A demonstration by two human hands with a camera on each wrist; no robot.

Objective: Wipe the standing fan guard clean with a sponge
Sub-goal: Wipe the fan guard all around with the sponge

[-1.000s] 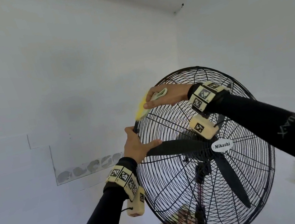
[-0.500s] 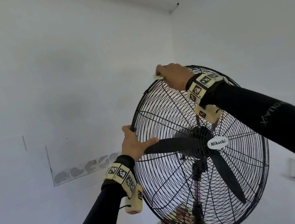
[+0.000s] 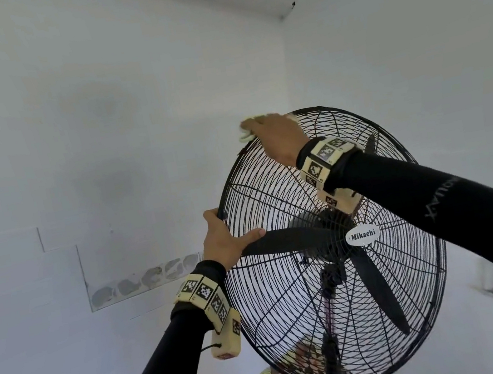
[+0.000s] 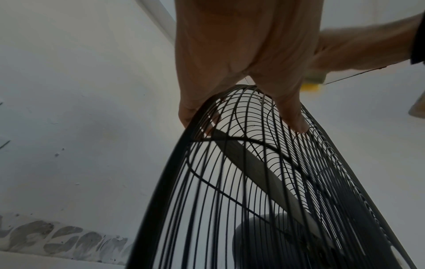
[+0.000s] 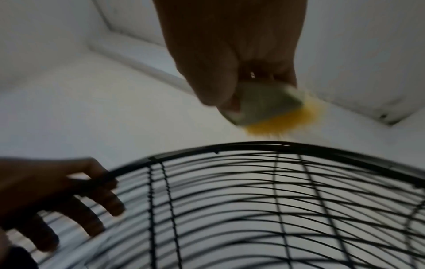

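**Sponge up at the top rim – couple of things that could go sideways**

The right hand (image 3: 276, 140) is at the very top of the fan guard (image 3: 290, 294), fingers curled around the sponge (image 5: 269, 107) – green scrubby side toward the palm, yellow side facing out. In the right wrist view the sponge looks like it's just above the rim wire, not clearly pressed on it, though it's blurry so I can't say for sure. The left hand (image 3: 224, 243) grips the guard's left edge, thumb laid across the front wires and fingers hooked round behind the rim, steadying the whole thing.

What I'd worry about from here:

- The fan head looks tilted and it's on a tall stand – push too hard along the top and the head could swivel or the stand could rock. That left-hand grip is the only thing countering it.
- The wires are thin and close together. The yellow foam could snag and tear, or just skate over the wire tops and leave the grime between them.
- Fingertips are close to the gaps, with a blade (image 3: 294, 239) right behind the left thumb. It looks still, but a slip could poke a finger through.
- The hold on the sponge looks like a fingertip pinch, so a fast swipe could flick it loose.
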